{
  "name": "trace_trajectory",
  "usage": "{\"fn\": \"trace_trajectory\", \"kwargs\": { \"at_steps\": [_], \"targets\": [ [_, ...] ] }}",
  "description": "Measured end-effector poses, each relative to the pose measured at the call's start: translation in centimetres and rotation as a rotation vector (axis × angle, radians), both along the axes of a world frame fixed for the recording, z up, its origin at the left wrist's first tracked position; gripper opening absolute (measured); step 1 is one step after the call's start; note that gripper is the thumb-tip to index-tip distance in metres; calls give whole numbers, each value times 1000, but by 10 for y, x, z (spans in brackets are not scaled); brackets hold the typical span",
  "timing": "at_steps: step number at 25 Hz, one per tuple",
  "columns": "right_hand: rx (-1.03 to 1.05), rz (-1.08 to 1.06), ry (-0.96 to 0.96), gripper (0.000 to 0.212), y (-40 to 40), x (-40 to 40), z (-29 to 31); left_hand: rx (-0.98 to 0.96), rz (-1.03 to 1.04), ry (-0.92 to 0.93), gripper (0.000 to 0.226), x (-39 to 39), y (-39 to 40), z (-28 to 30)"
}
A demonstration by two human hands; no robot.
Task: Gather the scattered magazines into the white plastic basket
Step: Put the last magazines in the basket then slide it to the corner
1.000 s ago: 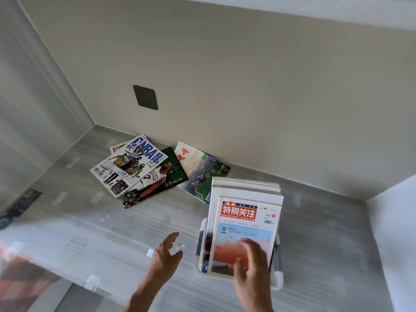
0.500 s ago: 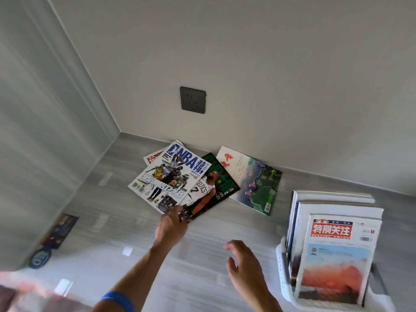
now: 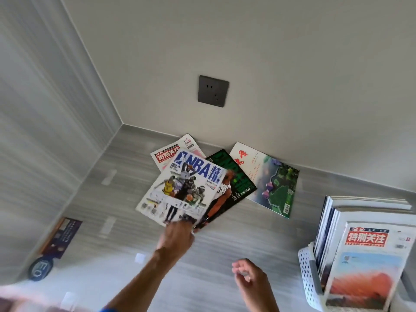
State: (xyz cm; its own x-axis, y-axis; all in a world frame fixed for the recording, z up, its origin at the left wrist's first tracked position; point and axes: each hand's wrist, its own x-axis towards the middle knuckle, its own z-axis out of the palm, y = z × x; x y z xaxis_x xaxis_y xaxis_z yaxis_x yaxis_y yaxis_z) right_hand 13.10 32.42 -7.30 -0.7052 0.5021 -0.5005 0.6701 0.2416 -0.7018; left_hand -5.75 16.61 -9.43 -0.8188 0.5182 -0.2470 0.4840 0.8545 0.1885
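- Your left hand (image 3: 177,236) has reached forward since before and now pinches the NBA magazine's (image 3: 180,188) near corner, arm outstretched.
- Your right hand (image 3: 249,278) hovers empty, fingers loosely curled, left of the white basket (image 3: 309,280).

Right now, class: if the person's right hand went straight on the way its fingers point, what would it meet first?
Its fingers point left, so the right hand would probably meet the left hand's forearm first. Bare grey floor lies between them. Depth is unclear, so it might pass by.

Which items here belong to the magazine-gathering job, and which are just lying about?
Job:
NBA magazine in left hand
green magazine
red-title magazine
landscape-cover magazine
white basket

Lying about:
dark leaflet
round sticker
wall socket
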Motion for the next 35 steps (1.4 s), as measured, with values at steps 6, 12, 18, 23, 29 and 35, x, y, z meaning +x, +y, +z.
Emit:
{"fn": "trace_trajectory", "kwargs": {
  "at_steps": [6, 12, 18, 23, 29, 35],
  "targets": [
    [-442, -342, -170, 30, -21, -3, -8, 268, -138, -536, 31, 141, -31, 6],
    [-552, -242, -126, 38, -15, 14, -3, 599, 372, -510, 13, 101, -73, 3],
    [-855, -108, 119, 38, 36, 67, 32, 769, 875, -856, 71, 95, -71, 10],
    [-881, -77, 136, 43, 77, 124, 50, 873, 873, -1296, 35, 178, 0, 13],
    [-831, 159, 321, 38, 146, 165, 90, 946, 789, -1172, 53, 206, 96, 57],
    [-650, 45, 395, 24, 248, 194, 148, 1320, 665, -1430, 30, 214, 158, 109]
  ]
}}
